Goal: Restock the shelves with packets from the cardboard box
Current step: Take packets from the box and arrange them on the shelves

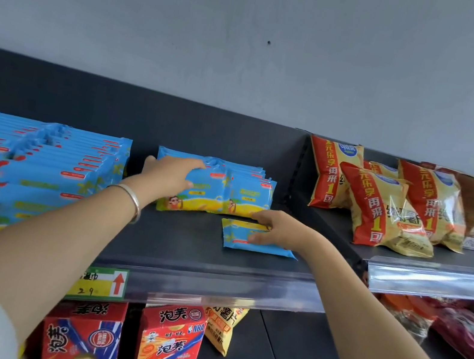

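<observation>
the left hand (171,175) is curled over the top edge of the standing packets (245,196), fingers hooked behind the front one and thumb out to its left. these are glossy, pillow-shaped film wrappers in blue with a yellow band along the bottom, set upright in a short row with crimped ends. a smooth metal bracelet (131,198) circles the wrist just behind that grip.

just right of and nearer than that grip, the right hand (279,229) pinches one end of the flat packet (237,241), fingertips on its far edge and thumb on its face. this same shiny blue rectangle lies flat on the matt dark shelf (186,243), just in front of the standing row and apart from it.

left of both grips, a dense block of blue packets (42,164) leans back in overlapping rows. right of them, puffy red-and-yellow chip bags (382,211) stand crinkled on the neighbouring shelf section.

below the hands, a clear plastic strip (211,282) runs along the shelf's front edge, with a green-and-yellow price tag (103,282) tucked in it. under that stand boxy red cartons (169,341).
</observation>
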`<action>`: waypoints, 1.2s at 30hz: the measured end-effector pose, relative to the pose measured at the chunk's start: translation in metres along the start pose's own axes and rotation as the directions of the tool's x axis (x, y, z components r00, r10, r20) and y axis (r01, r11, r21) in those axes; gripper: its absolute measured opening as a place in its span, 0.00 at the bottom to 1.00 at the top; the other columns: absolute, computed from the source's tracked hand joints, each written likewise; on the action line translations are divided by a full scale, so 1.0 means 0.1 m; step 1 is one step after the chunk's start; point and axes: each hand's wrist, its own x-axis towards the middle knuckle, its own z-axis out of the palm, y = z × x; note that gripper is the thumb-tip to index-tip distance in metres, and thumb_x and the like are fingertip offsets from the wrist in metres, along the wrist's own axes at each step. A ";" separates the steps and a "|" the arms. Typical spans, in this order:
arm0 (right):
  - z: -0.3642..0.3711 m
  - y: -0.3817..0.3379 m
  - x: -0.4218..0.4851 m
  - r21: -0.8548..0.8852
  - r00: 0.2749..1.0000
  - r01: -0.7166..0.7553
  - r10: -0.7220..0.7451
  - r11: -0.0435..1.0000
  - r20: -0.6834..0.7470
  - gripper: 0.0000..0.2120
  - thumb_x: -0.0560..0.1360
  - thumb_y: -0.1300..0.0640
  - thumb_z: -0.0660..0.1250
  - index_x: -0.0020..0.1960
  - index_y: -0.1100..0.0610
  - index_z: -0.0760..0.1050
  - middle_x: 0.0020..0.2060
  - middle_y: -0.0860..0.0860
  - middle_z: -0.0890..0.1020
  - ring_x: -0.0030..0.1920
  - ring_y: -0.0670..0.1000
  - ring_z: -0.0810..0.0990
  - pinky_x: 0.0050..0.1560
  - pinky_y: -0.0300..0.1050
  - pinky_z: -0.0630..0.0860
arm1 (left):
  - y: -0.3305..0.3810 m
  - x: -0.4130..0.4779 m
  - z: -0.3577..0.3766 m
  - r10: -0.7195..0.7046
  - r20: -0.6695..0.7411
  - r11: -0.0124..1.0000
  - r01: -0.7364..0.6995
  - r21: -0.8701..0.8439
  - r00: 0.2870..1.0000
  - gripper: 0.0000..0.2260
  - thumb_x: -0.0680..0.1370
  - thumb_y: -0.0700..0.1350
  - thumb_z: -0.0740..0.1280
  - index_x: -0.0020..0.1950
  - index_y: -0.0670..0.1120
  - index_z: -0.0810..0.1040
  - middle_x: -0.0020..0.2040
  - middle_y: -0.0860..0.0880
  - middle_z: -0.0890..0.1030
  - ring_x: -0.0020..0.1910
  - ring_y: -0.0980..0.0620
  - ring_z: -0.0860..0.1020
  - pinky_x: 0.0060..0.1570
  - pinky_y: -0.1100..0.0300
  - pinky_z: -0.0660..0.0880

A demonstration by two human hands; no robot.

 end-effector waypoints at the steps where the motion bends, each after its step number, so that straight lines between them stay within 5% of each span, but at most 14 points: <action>1: 0.00 -0.03 0.00 -0.004 1.000 -0.006 0.006 1.000 0.028 0.36 0.70 0.49 0.74 0.74 0.53 0.62 0.71 0.49 0.68 0.70 0.51 0.66 0.71 0.48 0.62 | 0.02 0.03 0.00 0.021 0.014 0.996 -0.022 0.084 1.000 0.20 0.81 0.47 0.59 0.72 0.59 0.62 0.70 0.52 0.70 0.68 0.46 0.66 0.61 0.50 0.61; 5: 0.00 -0.10 -0.04 -0.223 0.987 -0.021 0.056 0.975 0.151 0.40 0.68 0.43 0.74 0.75 0.46 0.60 0.73 0.46 0.61 0.74 0.52 0.60 0.72 0.51 0.58 | -0.01 0.09 0.10 0.032 -0.006 0.984 -0.031 0.175 0.999 0.20 0.81 0.46 0.59 0.72 0.58 0.63 0.67 0.47 0.70 0.67 0.44 0.64 0.63 0.48 0.61; 9: -0.01 -0.17 -0.06 -0.336 0.995 0.015 0.019 0.942 0.097 0.35 0.72 0.45 0.70 0.75 0.48 0.61 0.72 0.48 0.64 0.72 0.52 0.62 0.69 0.48 0.61 | -0.07 0.10 0.29 0.035 -0.200 0.985 0.000 0.175 0.979 0.23 0.77 0.43 0.65 0.71 0.54 0.64 0.64 0.46 0.66 0.62 0.44 0.66 0.57 0.49 0.67; 16: 0.05 -0.17 0.03 -0.495 0.991 0.043 -0.101 0.868 -0.090 0.14 0.74 0.55 0.63 0.59 0.52 0.75 0.50 0.54 0.79 0.51 0.57 0.77 0.46 0.48 0.74 | -0.05 0.09 0.33 0.076 -0.284 0.964 0.001 0.264 0.956 0.24 0.76 0.44 0.66 0.69 0.55 0.63 0.64 0.49 0.67 0.62 0.45 0.66 0.58 0.51 0.63; 20: -0.03 -0.13 0.07 -0.239 0.918 -0.052 -0.048 0.970 -0.395 0.08 0.74 0.52 0.65 0.46 0.57 0.75 0.43 0.53 0.77 0.46 0.56 0.78 0.41 0.47 0.72 | 0.07 -0.01 0.26 0.164 -0.303 0.982 -0.125 0.145 0.939 0.25 0.76 0.47 0.67 0.71 0.52 0.63 0.67 0.47 0.66 0.65 0.45 0.65 0.61 0.52 0.64; 23: -0.10 -0.18 0.07 0.178 0.840 0.009 0.089 0.984 -0.536 0.08 0.74 0.54 0.66 0.43 0.59 0.74 0.41 0.56 0.80 0.45 0.58 0.80 0.44 0.51 0.76 | 0.33 -0.12 0.26 0.330 -0.190 0.925 -0.357 -0.133 0.925 0.22 0.77 0.47 0.66 0.71 0.49 0.66 0.67 0.48 0.68 0.67 0.48 0.64 0.64 0.55 0.63; 25: -0.12 -0.25 0.06 0.519 0.814 0.073 0.250 0.852 -0.525 0.13 0.71 0.55 0.68 0.50 0.64 0.76 0.48 0.60 0.82 0.49 0.60 0.82 0.52 0.57 0.79 | 0.49 -0.20 0.29 0.438 -0.124 0.873 -0.454 -0.178 0.890 0.24 0.77 0.49 0.65 0.72 0.49 0.64 0.68 0.50 0.67 0.68 0.51 0.64 0.65 0.58 0.61; 28: -0.08 -0.33 0.01 0.824 0.847 0.102 0.386 0.557 -0.365 0.10 0.74 0.61 0.65 0.53 0.64 0.74 0.48 0.60 0.82 0.44 0.59 0.82 0.44 0.58 0.81 | 0.66 -0.29 0.34 0.496 -0.025 0.844 -0.488 -0.220 0.868 0.31 0.75 0.49 0.68 0.75 0.50 0.58 0.70 0.51 0.64 0.69 0.52 0.62 0.67 0.59 0.61; 30: -0.06 -0.38 -0.04 0.910 0.871 0.084 0.414 0.406 -0.266 0.07 0.77 0.65 0.60 0.54 0.61 0.72 0.45 0.59 0.80 0.41 0.56 0.80 0.37 0.54 0.79 | 0.71 -0.34 0.37 0.478 0.013 0.857 -0.463 -0.225 0.878 0.35 0.74 0.49 0.70 0.76 0.51 0.55 0.72 0.52 0.62 0.70 0.53 0.62 0.68 0.58 0.62; 33: 0.01 -0.41 -0.11 0.967 0.925 0.085 0.341 0.238 -0.166 0.09 0.79 0.64 0.59 0.57 0.65 0.72 0.48 0.61 0.80 0.43 0.57 0.81 0.39 0.53 0.79 | 0.73 -0.40 0.40 0.393 -0.082 0.898 -0.401 -0.182 0.916 0.30 0.75 0.51 0.68 0.74 0.52 0.60 0.71 0.51 0.66 0.67 0.50 0.69 0.61 0.53 0.71; 36: 0.06 -0.41 -0.12 0.963 0.947 0.067 0.287 0.261 -0.143 0.12 0.80 0.56 0.60 0.57 0.63 0.73 0.46 0.60 0.80 0.43 0.56 0.81 0.41 0.51 0.80 | 0.71 -0.41 0.37 0.278 -0.168 0.914 -0.315 -0.255 0.946 0.19 0.79 0.49 0.63 0.69 0.50 0.68 0.63 0.47 0.76 0.59 0.44 0.75 0.52 0.52 0.73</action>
